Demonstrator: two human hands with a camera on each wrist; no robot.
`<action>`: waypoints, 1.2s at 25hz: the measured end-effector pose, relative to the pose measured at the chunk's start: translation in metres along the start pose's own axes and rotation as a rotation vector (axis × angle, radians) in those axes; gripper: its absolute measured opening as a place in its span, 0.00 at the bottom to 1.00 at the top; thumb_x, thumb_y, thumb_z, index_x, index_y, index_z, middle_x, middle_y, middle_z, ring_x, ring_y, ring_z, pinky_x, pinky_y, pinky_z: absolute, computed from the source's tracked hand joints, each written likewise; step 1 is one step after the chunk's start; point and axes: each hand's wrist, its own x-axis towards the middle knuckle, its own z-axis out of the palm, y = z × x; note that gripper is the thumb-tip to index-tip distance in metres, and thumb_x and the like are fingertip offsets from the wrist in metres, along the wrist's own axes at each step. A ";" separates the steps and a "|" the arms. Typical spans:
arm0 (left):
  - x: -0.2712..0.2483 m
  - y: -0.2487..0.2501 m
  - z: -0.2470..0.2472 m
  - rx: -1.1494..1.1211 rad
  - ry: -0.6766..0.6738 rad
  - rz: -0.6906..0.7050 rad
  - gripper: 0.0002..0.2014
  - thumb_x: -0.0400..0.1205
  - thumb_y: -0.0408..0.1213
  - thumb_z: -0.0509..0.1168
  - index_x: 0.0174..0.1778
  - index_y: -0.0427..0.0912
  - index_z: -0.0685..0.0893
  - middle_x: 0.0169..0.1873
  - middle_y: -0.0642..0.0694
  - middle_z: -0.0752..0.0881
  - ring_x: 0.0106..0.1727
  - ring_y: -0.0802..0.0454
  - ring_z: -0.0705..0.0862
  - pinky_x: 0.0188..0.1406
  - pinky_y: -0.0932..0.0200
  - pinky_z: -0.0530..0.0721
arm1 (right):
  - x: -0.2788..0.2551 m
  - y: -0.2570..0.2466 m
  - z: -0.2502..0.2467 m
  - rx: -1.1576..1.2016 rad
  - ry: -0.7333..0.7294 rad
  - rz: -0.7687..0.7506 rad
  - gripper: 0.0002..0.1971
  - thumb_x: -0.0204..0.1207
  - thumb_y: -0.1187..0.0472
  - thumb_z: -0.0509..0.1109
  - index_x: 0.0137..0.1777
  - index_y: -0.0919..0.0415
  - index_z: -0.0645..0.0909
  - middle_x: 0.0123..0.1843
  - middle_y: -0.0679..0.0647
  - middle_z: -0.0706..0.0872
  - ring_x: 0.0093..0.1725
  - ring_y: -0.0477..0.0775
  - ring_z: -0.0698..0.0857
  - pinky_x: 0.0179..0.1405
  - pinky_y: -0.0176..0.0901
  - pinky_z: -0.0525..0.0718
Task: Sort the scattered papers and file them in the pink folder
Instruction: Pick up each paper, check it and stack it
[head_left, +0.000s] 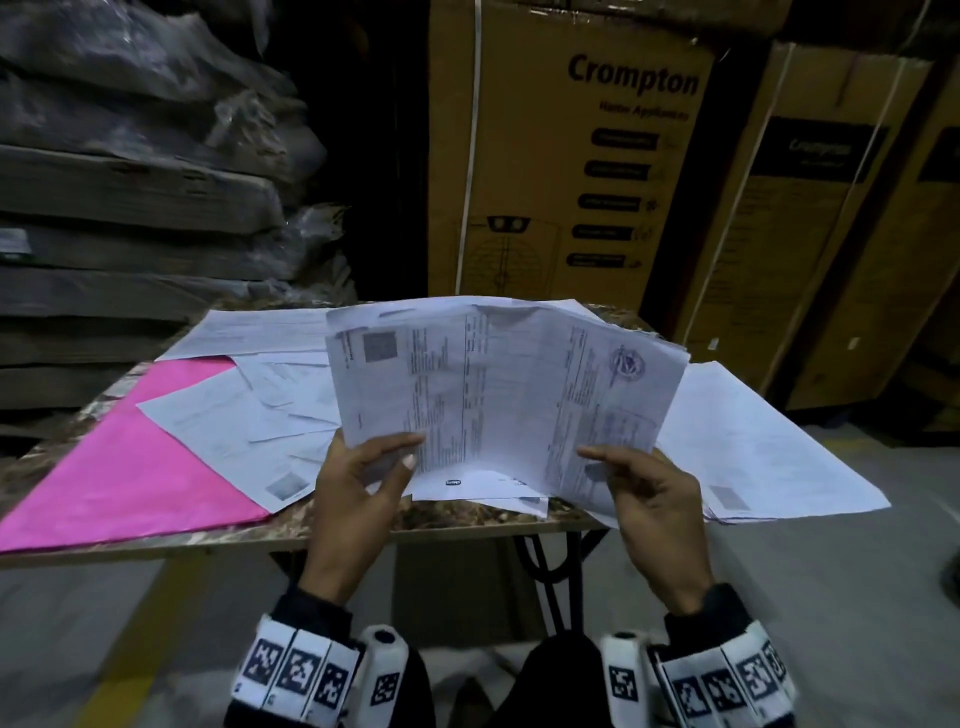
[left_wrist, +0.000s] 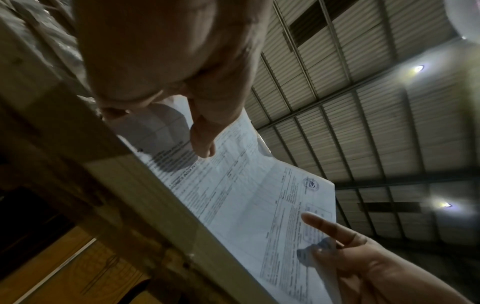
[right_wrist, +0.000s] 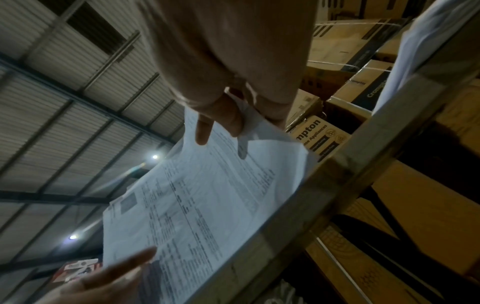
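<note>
A sheaf of printed papers is held upright at the centre of the frame, above the worktop. Its lower left edge is pinched by the left hand, thumb in front, fingers behind. The lower right edge is pinched likewise by the right hand, both palms turned inward and wrists raised. The pink folder lies flat at the left, partly overlapped by scattered papers.
</note>
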 end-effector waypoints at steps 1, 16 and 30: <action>0.001 -0.004 0.000 0.000 0.001 -0.004 0.16 0.80 0.32 0.73 0.47 0.63 0.92 0.62 0.47 0.80 0.65 0.43 0.85 0.54 0.38 0.91 | 0.001 0.000 -0.001 0.004 -0.008 0.006 0.23 0.79 0.81 0.66 0.48 0.50 0.91 0.56 0.37 0.87 0.61 0.36 0.83 0.57 0.26 0.83; -0.064 0.024 0.047 0.309 -0.021 0.111 0.23 0.81 0.53 0.70 0.73 0.67 0.77 0.72 0.53 0.63 0.71 0.53 0.66 0.70 0.57 0.71 | -0.051 -0.003 -0.009 0.248 0.232 0.192 0.22 0.81 0.76 0.67 0.60 0.46 0.88 0.71 0.42 0.84 0.75 0.43 0.77 0.68 0.34 0.80; -0.101 0.027 0.094 -0.187 -0.323 -0.098 0.22 0.84 0.26 0.68 0.72 0.52 0.82 0.69 0.58 0.82 0.76 0.55 0.76 0.75 0.44 0.78 | -0.114 -0.001 -0.032 0.320 0.198 0.356 0.24 0.79 0.78 0.68 0.70 0.55 0.82 0.60 0.37 0.90 0.63 0.41 0.87 0.57 0.40 0.88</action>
